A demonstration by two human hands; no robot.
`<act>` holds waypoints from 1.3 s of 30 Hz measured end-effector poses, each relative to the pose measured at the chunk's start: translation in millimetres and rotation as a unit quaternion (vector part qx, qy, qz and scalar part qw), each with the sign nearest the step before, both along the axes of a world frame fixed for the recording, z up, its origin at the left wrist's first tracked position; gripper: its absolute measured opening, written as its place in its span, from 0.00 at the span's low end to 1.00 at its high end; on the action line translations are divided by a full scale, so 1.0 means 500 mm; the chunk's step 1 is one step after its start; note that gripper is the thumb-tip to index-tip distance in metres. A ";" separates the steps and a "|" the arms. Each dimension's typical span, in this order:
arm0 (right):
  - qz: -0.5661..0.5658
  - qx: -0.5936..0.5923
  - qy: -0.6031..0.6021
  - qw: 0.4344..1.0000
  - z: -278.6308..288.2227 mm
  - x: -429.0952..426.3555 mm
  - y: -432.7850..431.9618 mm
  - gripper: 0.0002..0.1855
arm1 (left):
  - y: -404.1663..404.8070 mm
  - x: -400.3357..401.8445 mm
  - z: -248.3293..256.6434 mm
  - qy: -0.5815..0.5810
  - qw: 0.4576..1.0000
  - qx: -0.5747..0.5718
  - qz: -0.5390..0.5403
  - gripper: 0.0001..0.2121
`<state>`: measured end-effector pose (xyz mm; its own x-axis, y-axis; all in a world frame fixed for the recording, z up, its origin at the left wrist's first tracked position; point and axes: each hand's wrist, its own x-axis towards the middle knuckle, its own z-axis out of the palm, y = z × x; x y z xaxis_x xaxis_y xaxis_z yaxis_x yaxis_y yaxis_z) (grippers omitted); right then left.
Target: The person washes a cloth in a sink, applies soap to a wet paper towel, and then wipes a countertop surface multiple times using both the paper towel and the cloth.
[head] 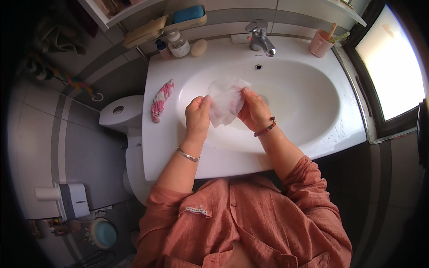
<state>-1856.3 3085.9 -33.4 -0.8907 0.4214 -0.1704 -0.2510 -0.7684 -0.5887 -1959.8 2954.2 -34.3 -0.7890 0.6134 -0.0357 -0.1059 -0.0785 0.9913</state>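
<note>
Over the left part of a white washbasin [301, 97], a thin, translucent white sheet [226, 100] is stretched between my two hands; whether it is tissue or thin cloth I cannot tell. My left hand [198, 115] pinches its left edge between thumb and fingers. At its right edge my right hand [254, 109] grips it, thumb on top and the fingers partly behind the sheet. A pink and white cloth [162, 100] lies twisted on the counter to the left. The chrome faucet [259, 37] stands behind the basin, with no water seen running.
A pump bottle [163, 49], a jar [179, 44] and an oval soap bar [199, 48] stand at the back left, below a blue soap bar [188, 14] on a wall holder. At the back right is a pink cup [321, 43]. A toilet [122, 112] adjoins the counter's left side.
</note>
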 end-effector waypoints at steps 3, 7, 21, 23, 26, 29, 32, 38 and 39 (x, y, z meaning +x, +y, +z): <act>0.000 0.002 -0.003 1.000 0.001 0.004 0.002 0.16 | 0.000 0.005 0.003 0.001 1.000 0.014 0.009 0.10; -0.017 0.018 -0.043 0.999 -0.010 0.004 0.010 0.14 | 0.003 0.027 0.047 -0.036 0.994 0.100 0.019 0.12; 0.126 -0.101 0.019 0.987 0.011 -0.007 -0.046 0.13 | 0.023 0.068 0.105 0.494 0.857 -0.119 -0.089 0.16; 0.114 -0.127 0.012 0.985 -0.001 -0.008 -0.044 0.13 | 0.037 0.093 0.137 0.554 0.804 -0.181 -0.116 0.15; 0.111 -0.134 0.027 0.984 -0.009 -0.005 -0.035 0.12 | 0.054 0.108 0.156 0.618 0.757 -0.140 -0.160 0.12; 0.108 -0.140 0.046 0.983 -0.017 0.007 -0.021 0.12 | 0.072 0.125 0.183 0.634 0.733 -0.112 -0.218 0.11; 0.095 -0.140 0.065 0.983 -0.029 0.016 -0.002 0.11 | 0.102 0.122 0.185 0.656 0.727 -0.021 -0.200 0.11; 0.059 -0.068 0.104 0.991 -0.034 0.027 0.068 0.10 | 0.176 -0.090 0.097 0.634 0.753 -0.168 0.046 0.12; 0.057 -0.050 0.105 0.992 -0.028 0.028 0.075 0.10 | 0.177 -0.119 0.096 0.606 0.759 -0.233 0.046 0.14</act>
<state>-1842.3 3123.6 -47.5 -0.9520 0.3059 -0.0125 -0.2674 -0.8507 -0.4526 -2019.4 3042.8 13.7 -0.4541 0.6974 0.5545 0.8909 0.3591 0.2779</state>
